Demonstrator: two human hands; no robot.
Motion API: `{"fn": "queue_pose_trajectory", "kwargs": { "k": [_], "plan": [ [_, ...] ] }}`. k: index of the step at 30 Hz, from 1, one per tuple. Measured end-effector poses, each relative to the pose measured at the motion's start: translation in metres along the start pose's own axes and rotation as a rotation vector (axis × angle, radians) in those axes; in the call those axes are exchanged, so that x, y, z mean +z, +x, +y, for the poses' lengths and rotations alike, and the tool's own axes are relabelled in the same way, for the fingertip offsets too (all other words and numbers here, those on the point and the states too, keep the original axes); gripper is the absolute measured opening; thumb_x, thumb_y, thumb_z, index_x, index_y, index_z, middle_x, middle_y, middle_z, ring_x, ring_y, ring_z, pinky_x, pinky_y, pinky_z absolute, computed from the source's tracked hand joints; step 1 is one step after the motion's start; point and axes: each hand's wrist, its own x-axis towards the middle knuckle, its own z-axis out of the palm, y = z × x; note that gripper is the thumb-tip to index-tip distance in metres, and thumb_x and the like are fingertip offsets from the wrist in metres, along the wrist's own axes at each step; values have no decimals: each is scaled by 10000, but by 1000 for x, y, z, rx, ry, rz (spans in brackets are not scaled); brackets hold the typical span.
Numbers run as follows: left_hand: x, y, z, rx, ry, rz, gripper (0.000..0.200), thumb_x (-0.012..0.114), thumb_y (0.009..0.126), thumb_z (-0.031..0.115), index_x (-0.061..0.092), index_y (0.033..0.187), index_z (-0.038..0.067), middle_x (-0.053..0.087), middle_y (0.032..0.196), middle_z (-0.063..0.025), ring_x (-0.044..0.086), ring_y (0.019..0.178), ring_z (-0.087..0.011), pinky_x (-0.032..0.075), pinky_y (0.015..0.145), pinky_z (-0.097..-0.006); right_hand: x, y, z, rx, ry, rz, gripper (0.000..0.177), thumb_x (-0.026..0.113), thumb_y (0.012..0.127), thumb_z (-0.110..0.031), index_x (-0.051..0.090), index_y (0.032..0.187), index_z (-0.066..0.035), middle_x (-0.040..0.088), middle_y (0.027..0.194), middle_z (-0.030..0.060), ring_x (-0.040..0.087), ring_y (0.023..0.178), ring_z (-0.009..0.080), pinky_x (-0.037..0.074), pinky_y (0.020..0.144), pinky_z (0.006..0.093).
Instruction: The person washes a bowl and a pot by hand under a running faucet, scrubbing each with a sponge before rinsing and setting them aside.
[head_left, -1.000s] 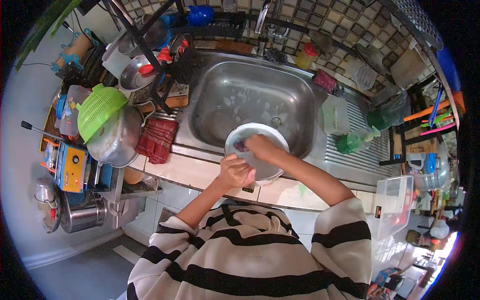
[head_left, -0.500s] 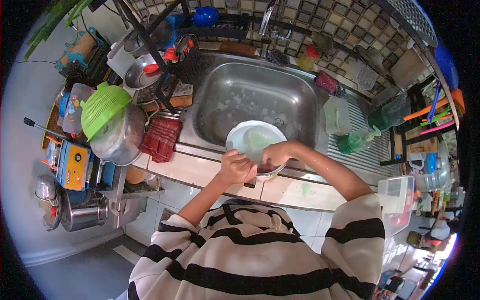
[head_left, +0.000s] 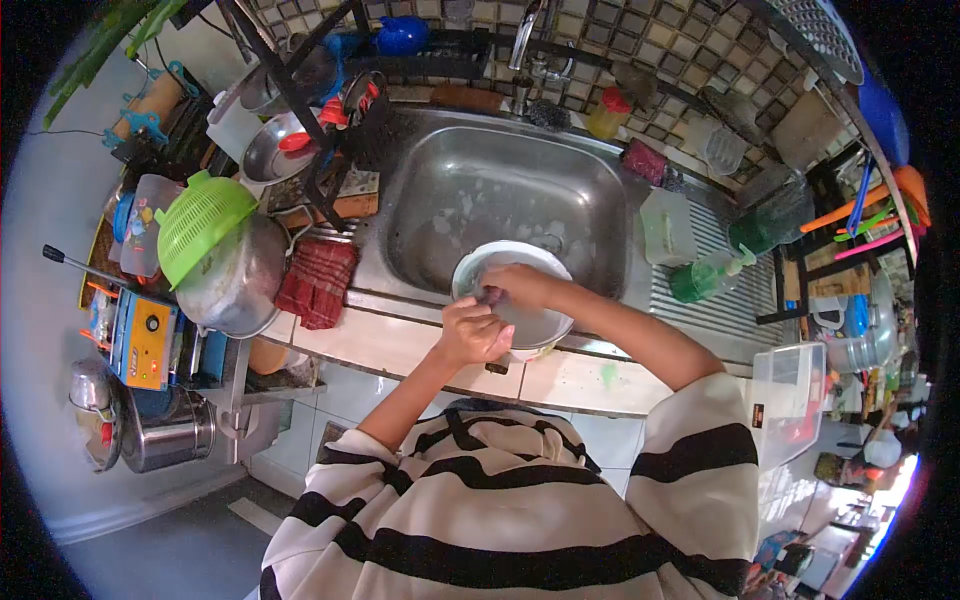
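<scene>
A white pan tilts over the front rim of the steel sink. My left hand is closed round the pan's handle side, and the dark handle end sticks out below the fist. Inside the pan is my right hand, reaching across from the right with its fingers curled near the inner left wall. A small purplish patch shows at those fingertips; what they hold is mostly hidden. Whitish suds spot the sink bottom.
Left of the sink lie a red cloth and a large pot under a green colander. On the right drainboard stand a clear tub and a green soap bottle. The faucet rises behind.
My right hand has moved left and up inside the pan, from its right front to its left wall. My left hand keeps its grip on the pan.
</scene>
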Motion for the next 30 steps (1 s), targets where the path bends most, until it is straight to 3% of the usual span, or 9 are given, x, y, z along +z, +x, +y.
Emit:
{"fn": "queue_pose_trajectory", "kwargs": {
  "k": [5, 10, 12, 15, 19, 22, 26, 27, 30],
  "plan": [
    [4, 2, 0, 17, 5, 92, 190, 569, 657, 108, 506, 478, 99, 478, 456, -1, 406, 392, -147, 284, 397, -288, -1, -3, -31, 54, 213, -136, 234, 559, 660, -57, 560, 891, -22, 576, 836, 150, 562, 825, 310, 430, 697, 381],
    [0, 1, 3, 8, 66, -5, 157, 558, 652, 99, 518, 500, 106, 474, 454, 3, 418, 401, -146, 281, 399, -285, -30, -22, -43, 161, 104, -632, 194, 524, 704, -137, 601, 804, 11, 621, 781, 166, 595, 707, 295, 453, 636, 359],
    [-1, -6, 2, 24, 123, -108, 211, 625, 674, 208, 513, 519, 120, 478, 471, 14, 441, 443, -135, 303, 441, -278, -49, -31, -52, 219, 106, -757, 195, 525, 710, -136, 616, 815, 0, 626, 805, 160, 598, 715, 283, 457, 643, 349],
    [-6, -5, 11, 87, 135, -214, 357, 686, 626, 392, 462, 496, 146, 418, 450, 42, 419, 473, -104, 303, 490, -262, -52, -39, -48, 194, -369, -837, 177, 558, 717, -165, 648, 789, -31, 635, 810, 131, 602, 701, 241, 466, 648, 330],
    [-20, -10, 22, 103, 85, -370, 341, 659, 637, 424, 464, 543, 161, 409, 597, 44, 434, 625, -108, 317, 582, -269, -32, -37, -35, 487, -209, -638, 215, 670, 656, -228, 659, 704, -19, 623, 843, 153, 610, 759, 233, 483, 672, 324],
    [-23, -14, 23, 88, 72, -389, 284, 657, 653, 391, 492, 595, 167, 448, 688, 45, 445, 702, -112, 323, 648, -290, -7, -34, -22, 401, -325, 37, 158, 586, 666, -65, 615, 792, 25, 566, 900, 189, 580, 811, 339, 463, 723, 383],
    [-20, -18, 21, 62, 8, -367, 254, 673, 631, 371, 528, 634, 163, 471, 718, 54, 450, 705, -133, 307, 702, -324, 4, -21, -41, 296, -103, 239, 234, 505, 682, -16, 521, 908, 45, 548, 886, 244, 544, 791, 397, 442, 695, 438],
    [-19, -20, 22, 51, -6, -370, 245, 677, 633, 361, 533, 644, 163, 475, 720, 53, 454, 706, -136, 303, 708, -327, 2, -10, -49, 467, 130, 102, 215, 493, 674, -9, 526, 880, 42, 556, 876, 242, 537, 826, 389, 429, 700, 425],
    [-22, -29, 23, 30, -36, -371, 217, 680, 633, 324, 541, 666, 160, 486, 730, 50, 465, 707, -139, 303, 714, -332, 23, -10, -55, 312, 236, 128, 233, 476, 659, -7, 535, 884, 14, 579, 829, 197, 560, 789, 320, 418, 683, 386]
  ]
}}
